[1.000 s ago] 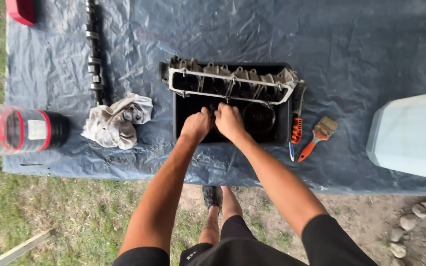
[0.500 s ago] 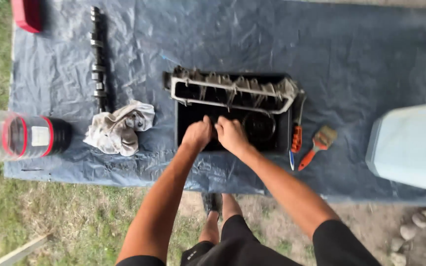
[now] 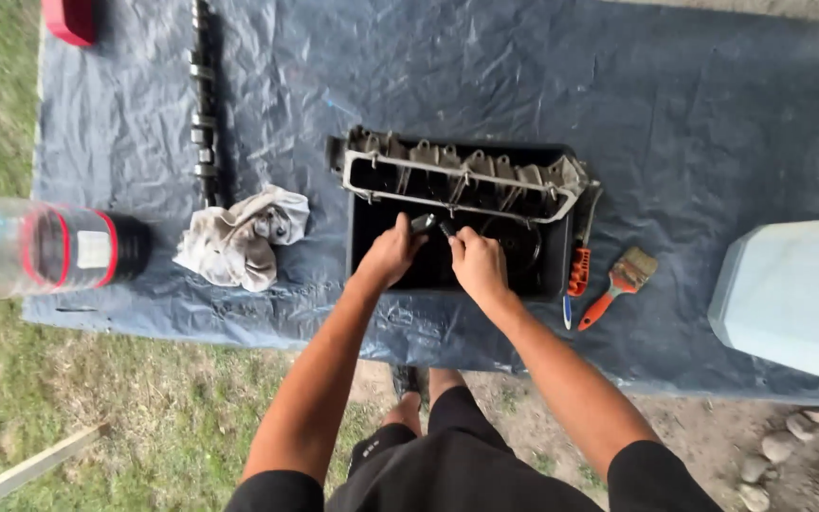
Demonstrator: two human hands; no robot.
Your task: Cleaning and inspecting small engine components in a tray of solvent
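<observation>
Head view, looking down on a blue-grey tarpaulin (image 3: 694,123) spread over grass. At the far left edge lies a clear plastic bottle (image 3: 40,246) on its side, with red bands and a dark end, half over the tarpaulin's border. A red object (image 3: 70,19) sits at the top left corner, cut by the frame. Just right of it a long metal camshaft (image 3: 203,95) runs lengthwise away from the viewer, its near end close to a crumpled, soiled rag (image 3: 239,237).

At centre stands a black rectangular tray (image 3: 552,275); a grey metal engine part (image 3: 462,175) with a row of raised lobes lies across its far side. The left hand (image 3: 389,254) and right hand (image 3: 478,265) are both inside the tray, close together, fingers curled round a small dark metal piece (image 3: 428,225) pinched between them; which hand bears it more cannot be told, and its shape is too small to make out.

Against the tray's right wall lies an orange-handled tool (image 3: 578,270); just beside it, apart from the tray, a paintbrush (image 3: 618,284) with an orange handle rests on the tarpaulin. At the right edge stands a pale, translucent container (image 3: 793,294), only partly in frame
</observation>
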